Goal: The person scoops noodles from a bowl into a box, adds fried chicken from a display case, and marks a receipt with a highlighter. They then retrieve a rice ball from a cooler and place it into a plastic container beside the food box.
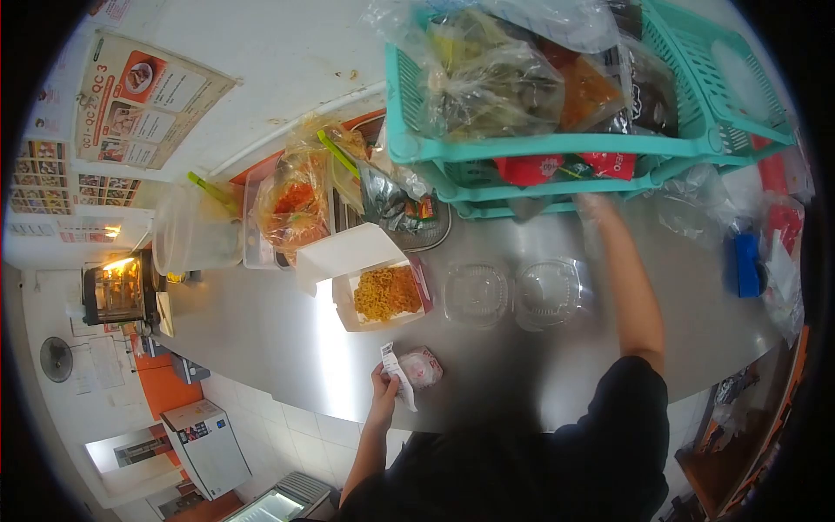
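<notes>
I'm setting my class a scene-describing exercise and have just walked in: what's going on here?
A person's left hand holds a printed white paper slip beside a small wrapped packet on a metal counter. The right hand reaches to the stacked teal baskets, its fingers hidden from view. An open cardboard box of yellow food, apparently rice, stands on the counter; to its right, a clear plastic clamshell container lies open, seemingly empty.
</notes>
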Demonstrator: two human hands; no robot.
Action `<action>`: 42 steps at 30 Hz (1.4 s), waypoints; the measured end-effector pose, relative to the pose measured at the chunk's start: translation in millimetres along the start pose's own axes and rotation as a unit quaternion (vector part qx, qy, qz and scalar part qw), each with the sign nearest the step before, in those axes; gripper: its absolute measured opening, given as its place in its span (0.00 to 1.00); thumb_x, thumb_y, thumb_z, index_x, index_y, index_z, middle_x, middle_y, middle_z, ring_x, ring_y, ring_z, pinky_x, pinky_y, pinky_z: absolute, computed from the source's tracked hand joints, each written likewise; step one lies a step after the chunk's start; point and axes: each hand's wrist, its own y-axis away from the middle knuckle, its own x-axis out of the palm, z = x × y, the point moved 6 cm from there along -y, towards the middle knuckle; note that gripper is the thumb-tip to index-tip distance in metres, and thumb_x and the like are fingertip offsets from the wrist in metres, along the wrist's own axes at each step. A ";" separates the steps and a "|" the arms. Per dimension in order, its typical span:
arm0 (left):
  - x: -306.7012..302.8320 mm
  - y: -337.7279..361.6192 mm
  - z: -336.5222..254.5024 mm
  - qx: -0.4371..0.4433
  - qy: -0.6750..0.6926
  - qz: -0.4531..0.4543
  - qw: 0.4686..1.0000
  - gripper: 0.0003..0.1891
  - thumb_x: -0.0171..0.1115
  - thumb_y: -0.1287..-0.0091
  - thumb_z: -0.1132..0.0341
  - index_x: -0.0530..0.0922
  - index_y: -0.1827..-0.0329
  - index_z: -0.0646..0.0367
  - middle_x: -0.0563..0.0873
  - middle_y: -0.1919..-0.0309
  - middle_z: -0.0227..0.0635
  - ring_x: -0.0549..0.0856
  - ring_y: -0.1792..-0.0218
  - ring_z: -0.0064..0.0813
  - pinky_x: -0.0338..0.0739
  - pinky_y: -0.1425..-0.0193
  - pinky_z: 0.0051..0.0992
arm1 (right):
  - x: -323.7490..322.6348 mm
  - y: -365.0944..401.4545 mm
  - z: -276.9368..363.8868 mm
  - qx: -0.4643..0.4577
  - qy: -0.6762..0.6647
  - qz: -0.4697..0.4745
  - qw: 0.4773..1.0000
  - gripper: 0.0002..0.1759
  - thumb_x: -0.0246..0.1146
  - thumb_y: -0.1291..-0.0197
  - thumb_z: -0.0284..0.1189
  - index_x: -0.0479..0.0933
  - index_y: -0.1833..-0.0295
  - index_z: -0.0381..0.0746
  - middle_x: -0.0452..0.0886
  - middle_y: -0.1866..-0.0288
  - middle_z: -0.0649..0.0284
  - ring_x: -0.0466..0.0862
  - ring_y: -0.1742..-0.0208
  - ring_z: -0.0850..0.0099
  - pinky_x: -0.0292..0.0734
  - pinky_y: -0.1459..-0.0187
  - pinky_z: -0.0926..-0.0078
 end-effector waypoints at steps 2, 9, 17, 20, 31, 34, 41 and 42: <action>-0.8 -1.2 -0.1 0.004 -0.010 -0.001 1.000 0.27 0.51 0.30 0.64 0.52 0.32 0.57 0.70 0.57 0.34 0.70 0.56 0.23 0.65 0.47 0.25 | 6.8 12.2 -5.4 0.030 -0.009 0.020 0.999 0.26 0.59 0.41 0.46 0.70 0.44 0.39 0.74 0.42 0.54 0.79 0.48 0.59 0.80 0.55 0.62; 1.2 21.8 -12.9 -0.010 0.065 -0.248 0.966 0.30 0.56 0.33 0.63 0.52 0.32 0.58 0.62 0.40 0.50 0.68 0.41 0.38 0.62 0.37 0.35 | 21.0 44.2 2.7 0.003 -0.261 -0.010 0.965 0.20 0.58 0.36 0.37 0.66 0.44 0.37 0.75 0.48 0.52 0.81 0.56 0.55 0.84 0.62 0.58; 165.2 27.6 -233.2 0.613 -0.479 -0.026 0.628 0.28 0.68 0.52 0.64 0.76 0.43 0.48 0.60 0.33 0.48 0.56 0.32 0.58 0.54 0.34 0.54 | 14.2 46.7 8.4 -0.051 -0.301 -0.019 0.952 0.21 0.54 0.34 0.34 0.62 0.42 0.34 0.70 0.44 0.47 0.79 0.52 0.49 0.84 0.60 0.51; 236.1 -5.7 -271.1 0.643 -0.549 -0.022 0.534 0.35 0.65 0.49 0.63 0.67 0.33 0.46 0.59 0.31 0.46 0.59 0.33 0.56 0.54 0.34 0.55 | 12.1 56.5 10.9 -0.045 -0.320 -0.040 0.946 0.20 0.54 0.34 0.34 0.63 0.42 0.35 0.69 0.43 0.49 0.79 0.53 0.49 0.84 0.62 0.51; 273.7 -42.7 -304.0 0.649 -0.534 -0.106 0.532 0.36 0.63 0.46 0.61 0.63 0.32 0.53 0.65 0.32 0.35 0.70 0.39 0.40 0.63 0.48 0.37 | 9.5 75.4 13.6 -0.003 -0.245 -0.052 0.968 0.12 0.57 0.38 0.27 0.68 0.50 0.36 0.76 0.53 0.53 0.83 0.61 0.53 0.86 0.68 0.61; 276.7 -41.9 -307.4 0.652 -0.528 -0.099 0.536 0.35 0.63 0.46 0.60 0.63 0.32 0.53 0.64 0.31 0.34 0.71 0.41 0.40 0.62 0.49 0.35 | 8.4 61.4 15.4 -0.128 -0.174 -0.044 0.975 0.14 0.62 0.43 0.28 0.72 0.54 0.35 0.80 0.58 0.55 0.84 0.65 0.60 0.84 0.66 0.68; 278.9 -44.0 -309.0 0.652 -0.523 -0.096 0.541 0.37 0.63 0.45 0.58 0.62 0.31 0.53 0.62 0.30 0.33 0.71 0.44 0.45 0.62 0.47 0.38 | 38.1 86.6 14.4 -0.387 0.399 -0.176 0.812 0.20 0.62 0.45 0.40 0.75 0.48 0.45 0.79 0.56 0.53 0.76 0.49 0.55 0.71 0.45 0.57; 280.8 -43.6 -310.0 0.654 -0.521 -0.093 0.541 0.37 0.63 0.45 0.58 0.62 0.31 0.53 0.62 0.30 0.33 0.71 0.44 0.45 0.62 0.47 0.38 | 42.6 84.9 12.9 -0.308 0.500 -0.146 0.796 0.21 0.61 0.45 0.40 0.74 0.45 0.49 0.78 0.52 0.53 0.75 0.46 0.55 0.70 0.45 0.57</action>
